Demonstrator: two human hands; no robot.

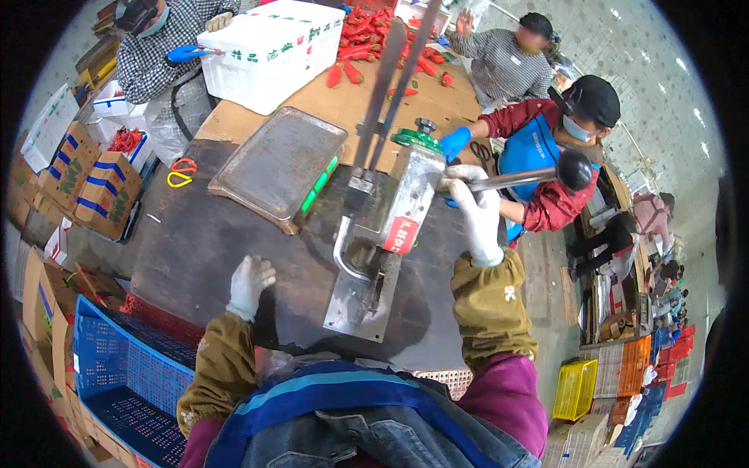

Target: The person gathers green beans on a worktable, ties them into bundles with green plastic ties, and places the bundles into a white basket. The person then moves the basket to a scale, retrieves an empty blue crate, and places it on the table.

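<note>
In front of me on a dark tabletop (193, 245) stands a hand-lever bench machine (409, 193) with a green cap, a metal base plate and a red label bearing writing. Two long dark rails (386, 99) rise from it. My right hand (481, 213), in a white glove, is closed around the inner part of its steel lever (515, 179), which ends in a black ball knob (574, 170). My left hand (250, 284), also white-gloved, is held over the table to the left of the base plate, fingers loosely curled and holding nothing.
A platform scale (281, 158) lies beyond my left hand, with yellow-handled scissors (181, 172) beside it. Behind are a white foam box (269, 58) and red peppers (363, 35). A co-worker's blue-gloved hand (455, 143) is beside the machine. A blue crate (129, 374) stands lower left.
</note>
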